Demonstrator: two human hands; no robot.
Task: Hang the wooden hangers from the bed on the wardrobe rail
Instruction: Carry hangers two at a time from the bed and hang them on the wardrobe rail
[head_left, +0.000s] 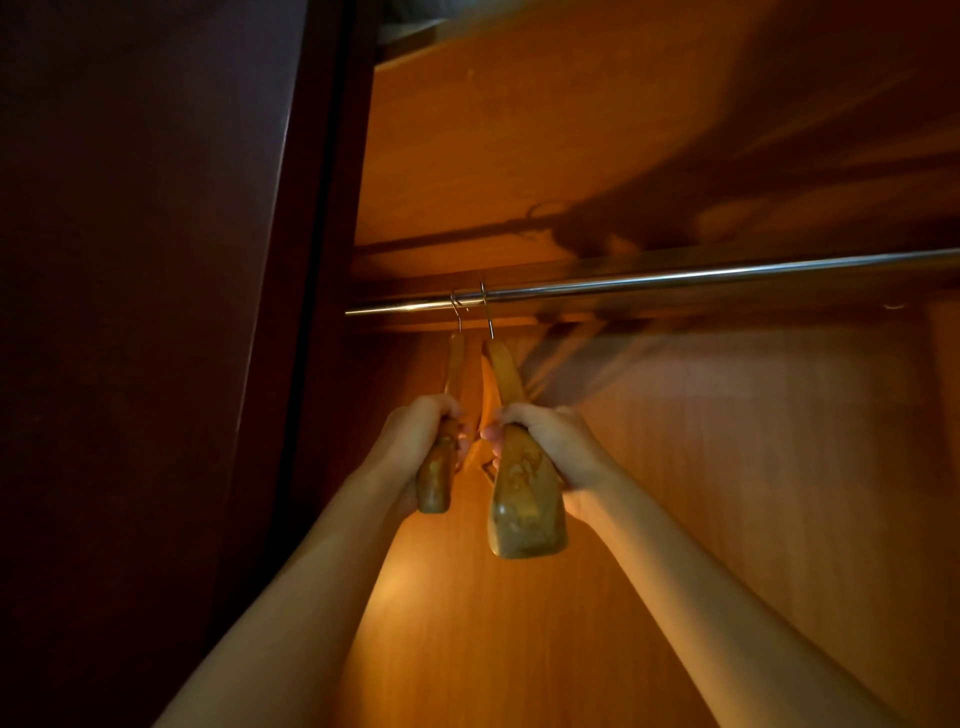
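Wooden hangers (524, 499), two of them, hooks (487, 307) already over the wardrobe rail (675, 278) near its left end, left hand (415, 434) and right hand (553, 441) each gripping one's near end, so letting go looks next, any others unseen.

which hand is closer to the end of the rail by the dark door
Left. The left hand grips a hanger below and slightly right of the rail end; the right hand grips the other hanger farther right, away from that end.
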